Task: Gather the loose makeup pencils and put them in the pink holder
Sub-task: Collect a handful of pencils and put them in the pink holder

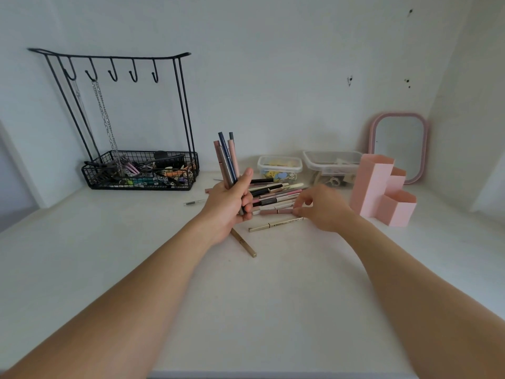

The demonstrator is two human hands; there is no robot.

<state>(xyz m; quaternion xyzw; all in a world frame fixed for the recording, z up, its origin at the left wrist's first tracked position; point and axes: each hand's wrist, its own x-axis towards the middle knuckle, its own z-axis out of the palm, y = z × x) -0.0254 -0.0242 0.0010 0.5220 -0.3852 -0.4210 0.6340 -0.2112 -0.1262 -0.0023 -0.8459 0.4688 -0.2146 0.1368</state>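
Note:
My left hand (228, 205) grips an upright bundle of several makeup pencils (226, 160), pink, grey and dark blue. More loose pencils (276, 194) lie in a pile on the white table just right of that hand. My right hand (321, 207) reaches into the pile, its fingertips pinching the end of a mauve pencil (276, 211). Two gold pencils lie nearer me, one (276, 224) flat beside my right hand, one (244, 243) partly under my left wrist. The pink holder (381, 194), with stepped compartments, stands to the right of my right hand.
A black wire rack (139, 170) with hooks, chains and a basket of clips stands at the back left. Two clear plastic boxes (280, 168) (332, 166) sit behind the pile. A pink-framed mirror (399, 146) leans on the wall. A small spoolie brush (192, 202) lies left of my left hand.

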